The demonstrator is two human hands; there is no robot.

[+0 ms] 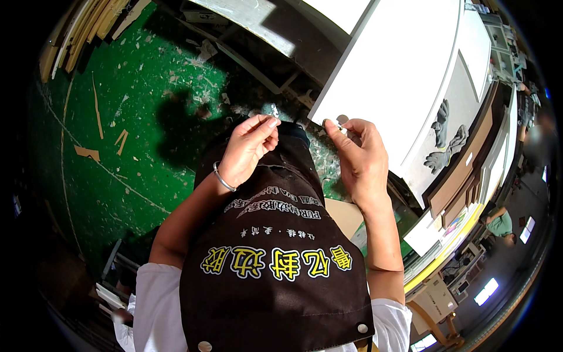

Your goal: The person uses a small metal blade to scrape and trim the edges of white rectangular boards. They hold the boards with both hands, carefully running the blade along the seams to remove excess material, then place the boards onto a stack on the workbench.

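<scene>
My left hand point(252, 144) is closed in a pinch above the dark apron point(258, 193). A small silvery-white piece point(274, 110) sticks up from its fingertips; its exact kind is too small to make out. To the right, my right hand point(363, 161) has thumb and forefinger closed together at the near corner of a white panel point(387, 76). Something small and pale point(341, 128) shows between those fingers, partly covered by them. The two hands are apart, and a metal bracelet circles my left wrist.
Grey work gloves point(441, 154) lie on a light surface right of the panel. Stacked boards point(469, 182) stand farther right. Wood strips point(97, 20) lean at the far left, with scraps point(88, 153) on the green floor point(135, 82). A person in green point(499, 223) is at the right.
</scene>
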